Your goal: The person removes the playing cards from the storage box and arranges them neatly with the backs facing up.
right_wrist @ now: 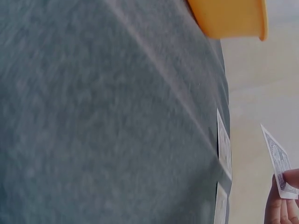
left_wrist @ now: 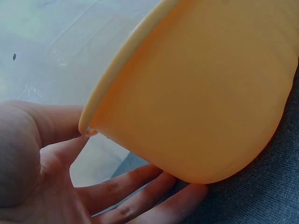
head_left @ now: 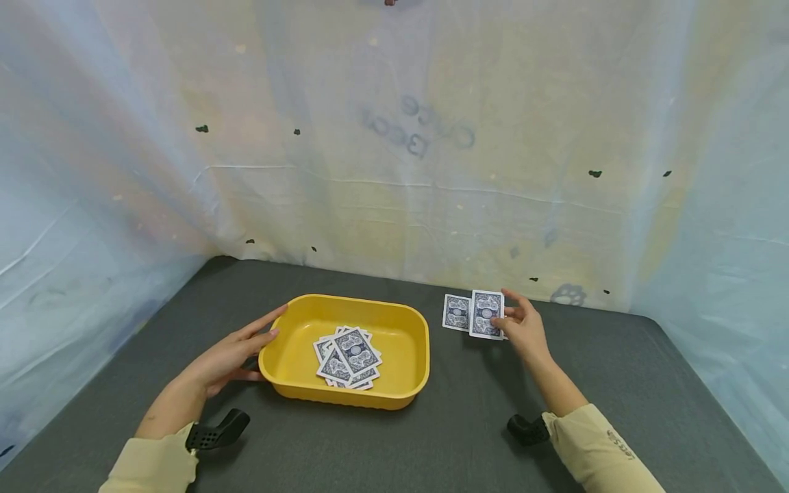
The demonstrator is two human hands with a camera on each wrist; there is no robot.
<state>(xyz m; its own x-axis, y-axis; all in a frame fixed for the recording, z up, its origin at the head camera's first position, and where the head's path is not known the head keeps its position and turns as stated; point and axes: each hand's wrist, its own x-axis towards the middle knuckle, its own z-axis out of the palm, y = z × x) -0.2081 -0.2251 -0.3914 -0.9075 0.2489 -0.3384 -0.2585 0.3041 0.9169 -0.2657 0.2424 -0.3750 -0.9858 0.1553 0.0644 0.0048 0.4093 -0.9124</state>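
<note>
Head view: the left hand [head_left: 231, 352] lies flat with straight fingers against the yellow tray [head_left: 407, 322], apparently steadying it, face-down cards [head_left: 348, 356] heaped inside. The right hand [head_left: 522, 327] pinches one card [head_left: 486, 314] above another card [head_left: 457, 312] on the grey bench [head_left: 616, 370], walled by pale plastic sheeting [head_left: 394, 137].

One yellow tray [head_left: 414, 327] sits at the lower centre of the head view. Inside it lies one loose pile of blue-backed cards [head_left: 348, 357]; their exact number cannot be told. Right of the tray are two more cards: one flat card [head_left: 457, 312] and one held card [head_left: 487, 314]. Two hands show, left hand [head_left: 231, 355] and right hand [head_left: 524, 327].
</note>
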